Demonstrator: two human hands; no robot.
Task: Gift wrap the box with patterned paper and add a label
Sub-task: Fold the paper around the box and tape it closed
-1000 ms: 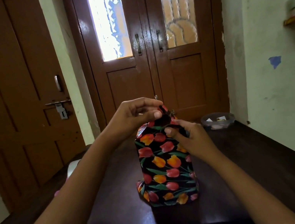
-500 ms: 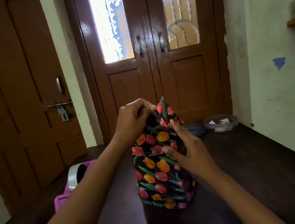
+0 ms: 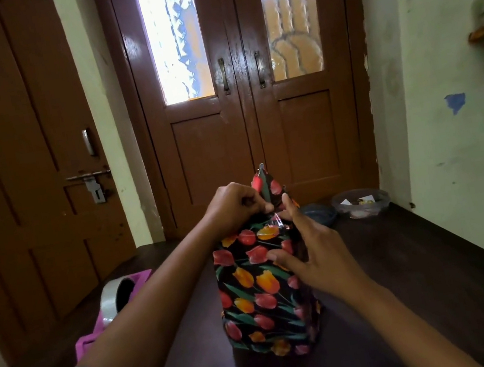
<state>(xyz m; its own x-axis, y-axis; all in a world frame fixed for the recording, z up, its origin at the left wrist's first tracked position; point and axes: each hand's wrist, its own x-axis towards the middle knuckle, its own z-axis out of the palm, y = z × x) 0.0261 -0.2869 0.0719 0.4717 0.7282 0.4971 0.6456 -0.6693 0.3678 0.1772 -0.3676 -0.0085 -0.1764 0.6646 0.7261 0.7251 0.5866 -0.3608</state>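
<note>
On a dark wooden table (image 3: 429, 296), a right hand (image 3: 313, 256), fingers straight, is bracing the upright box in glossy black tulip-patterned paper (image 3: 261, 295) while the left hand (image 3: 232, 207) is pinching its peaked top flap (image 3: 266, 184). Light, probably; the slick, crease-prone paper is best gripped at folded edges.

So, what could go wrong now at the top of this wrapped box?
1. The pointed flap stands up loose; if the left hand lets its pinch slip, the paper may spring open.
2. The shiny strip, seemingly tape, could stick crooked or wrinkle.
3. The box stands tall on the table; the right hand pressing sideways might tip it.
</note>
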